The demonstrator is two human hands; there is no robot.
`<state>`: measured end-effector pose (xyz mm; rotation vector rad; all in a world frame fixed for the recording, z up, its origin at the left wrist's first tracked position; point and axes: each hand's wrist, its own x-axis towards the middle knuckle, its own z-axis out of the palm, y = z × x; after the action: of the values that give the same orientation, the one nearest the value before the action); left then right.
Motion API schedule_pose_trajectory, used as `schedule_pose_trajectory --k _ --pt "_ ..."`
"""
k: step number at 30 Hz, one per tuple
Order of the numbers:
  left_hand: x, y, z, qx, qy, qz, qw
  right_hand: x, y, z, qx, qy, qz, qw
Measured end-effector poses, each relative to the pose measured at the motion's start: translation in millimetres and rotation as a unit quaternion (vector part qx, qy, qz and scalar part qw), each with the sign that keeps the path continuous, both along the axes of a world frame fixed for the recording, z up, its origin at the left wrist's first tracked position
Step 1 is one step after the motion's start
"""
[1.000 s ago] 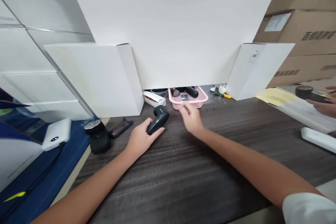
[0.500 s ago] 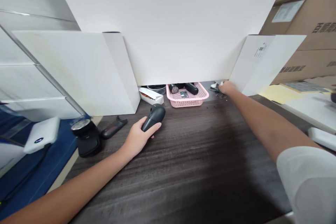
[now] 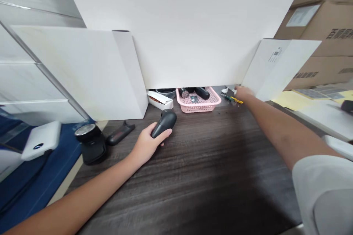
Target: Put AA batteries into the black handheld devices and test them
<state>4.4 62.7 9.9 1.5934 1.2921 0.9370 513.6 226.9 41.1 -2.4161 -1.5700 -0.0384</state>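
My left hand (image 3: 147,141) is closed around a black rounded device (image 3: 165,121), which looks like an electric shaver body, held above the dark table. Far to the right, my right hand (image 3: 243,92) reaches to the table's back by the white panel. It is slightly blurred, and its fingertips are partly hidden, so I cannot tell whether they grip anything. Beside it lie a thin yellow-handled tool (image 3: 236,100), a green-and-dark tool (image 3: 226,97) and a small white piece (image 3: 224,90).
A pink basket (image 3: 197,108) holds black parts and a shaver head. Left of it sits a small white box (image 3: 161,101). A black device with a round silver top (image 3: 89,147) and a black curved part (image 3: 120,134) are at left. White panels (image 3: 190,25) stand behind; cartons (image 3: 328,25) are stacked right.
My right hand has shifted slightly right, and the yellow-handled tool now shows beside it. My left hand keeps hold of the black device. The view has shifted slightly.
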Motion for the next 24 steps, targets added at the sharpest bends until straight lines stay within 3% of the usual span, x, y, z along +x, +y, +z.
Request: schedule_pose_trajectory --k 5,10,11,13,14,16,20,24 --pt "-0.7 1.3 -3.2 -0.003 -0.021 -0.006 1.000 -10.6 -39.3 23.5 0.134 0.134 0.011 0.982" --pt "1.2 1.5 -2.1 -0.001 -0.019 -0.012 1.000 -66.3 -90.3 39.5 0.192 0.340 0.110 0.914" --pt "1.6 1.2 -1.4 0.001 -0.017 -0.011 1.000 -83.5 -106.0 42.3 0.195 0.397 0.147 0.885" --pt "2.0 0.4 -0.4 0.004 -0.015 -0.010 1.000 -120.7 -142.2 49.5 0.169 0.627 0.252 0.718" --pt "1.9 0.0 -0.1 0.006 -0.016 -0.009 1.000 -139.3 -161.2 53.9 0.145 0.682 0.277 0.662" --pt "1.2 -0.5 0.0 0.006 -0.021 -0.010 1.000 -173.1 -196.6 63.0 0.097 0.745 0.299 0.589" --pt "-0.4 -0.2 -0.8 0.000 -0.016 -0.007 1.000 -215.6 -239.8 73.3 0.034 0.792 0.304 0.529" --pt "-0.7 0.1 -0.9 -0.006 -0.022 -0.010 1.000 -230.2 -250.7 70.4 -0.009 0.808 0.323 0.493"
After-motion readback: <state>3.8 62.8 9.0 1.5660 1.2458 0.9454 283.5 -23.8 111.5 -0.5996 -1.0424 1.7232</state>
